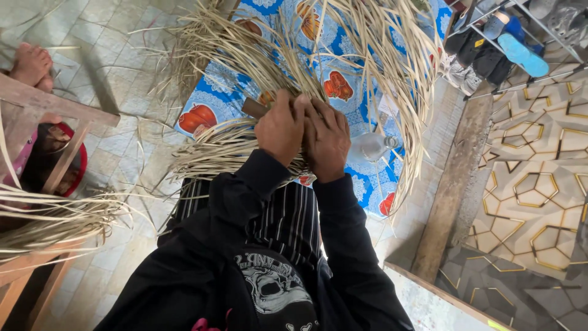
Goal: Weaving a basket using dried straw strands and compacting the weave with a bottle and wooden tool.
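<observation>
gripping a thick bundle of pale straw strips, the left hand and the right hand sit side by side, touching each other, in the middle of the view. both hands are closed around the bundle, with the fingers curled over it, and the backs of the hands face the camera. the strips spread out from the hands like a fan, some going up over the blue patterned cloth and some bending down to the right. a brown piece of wood shows just beside the left hand, partly under the strips; whether the hand holds it cannot be told. the bundle rests above the person's lap, which is covered by a striped cloth. a clear bottle lies on the blue cloth near the right hand. at the left edge, another person's foot rests on the tiled floor, near a wooden frame and more loose strips. shoes sit on a rack in the upper right corner.
</observation>
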